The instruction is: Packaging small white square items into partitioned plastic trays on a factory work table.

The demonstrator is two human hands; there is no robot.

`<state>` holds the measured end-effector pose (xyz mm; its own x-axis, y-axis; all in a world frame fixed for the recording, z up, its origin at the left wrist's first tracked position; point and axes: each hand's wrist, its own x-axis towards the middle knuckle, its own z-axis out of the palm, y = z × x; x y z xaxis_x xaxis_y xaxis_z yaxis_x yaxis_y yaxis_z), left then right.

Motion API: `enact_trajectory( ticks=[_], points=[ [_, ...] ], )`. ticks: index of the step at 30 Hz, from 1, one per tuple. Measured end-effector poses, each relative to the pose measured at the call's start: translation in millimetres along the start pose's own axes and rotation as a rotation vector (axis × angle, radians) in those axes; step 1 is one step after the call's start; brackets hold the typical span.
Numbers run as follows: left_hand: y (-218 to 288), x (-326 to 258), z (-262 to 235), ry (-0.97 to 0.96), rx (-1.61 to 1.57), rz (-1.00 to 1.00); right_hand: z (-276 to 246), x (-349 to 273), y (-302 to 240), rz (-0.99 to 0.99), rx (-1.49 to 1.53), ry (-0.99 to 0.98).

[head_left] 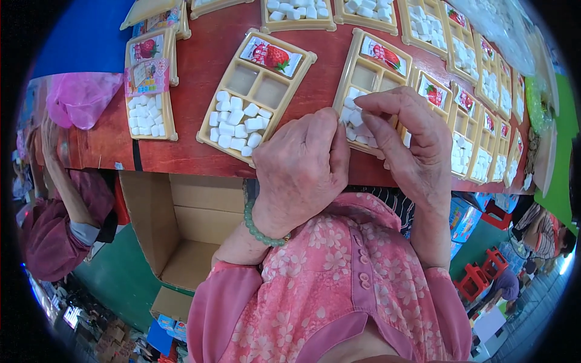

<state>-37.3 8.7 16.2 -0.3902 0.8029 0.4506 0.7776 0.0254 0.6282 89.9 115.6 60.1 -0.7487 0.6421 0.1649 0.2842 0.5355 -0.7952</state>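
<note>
My left hand (301,171), with a green bead bracelet at the wrist, hovers at the near edge of the red table (200,60), its fingertips pinched together by a tan compartment tray (370,78). My right hand (405,136) curls over that same tray, thumb and forefinger meeting the left fingertips above its white cubes (353,115). Something small may be pinched between both hands; I cannot make it out. To the left lies another tan tray (257,91) with white cubes in one compartment and a strawberry-printed packet (271,55) at its top.
Several more tan trays with white cubes and strawberry packets line the table to the right and along the back. An open cardboard box (181,230) sits below the table edge. Another person in a dark pink sleeve (51,230) is at the left. A pink bag (78,97) lies on the table's left end.
</note>
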Motion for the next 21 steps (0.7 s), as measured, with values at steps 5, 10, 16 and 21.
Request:
enact_trajectory(
  ticks=[5,10,16,21],
  points=[
    [-1.7,-0.4,-0.6,0.003,0.007,0.036,0.4,0.3,0.4,-0.129,-0.182,0.034],
    [-3.2,-1.3,0.7,0.021,-0.012,0.036,2.7,-2.9,-6.5,-0.186,-0.337,0.059],
    [-4.0,-2.5,-0.5,0.023,-0.020,0.031,2.7,-3.2,-4.4,-0.226,-0.401,0.014],
    [-3.9,-2.2,0.2,0.020,-0.024,0.045,2.6,-2.7,-2.0,-0.215,-0.411,-0.023]
  ],
)
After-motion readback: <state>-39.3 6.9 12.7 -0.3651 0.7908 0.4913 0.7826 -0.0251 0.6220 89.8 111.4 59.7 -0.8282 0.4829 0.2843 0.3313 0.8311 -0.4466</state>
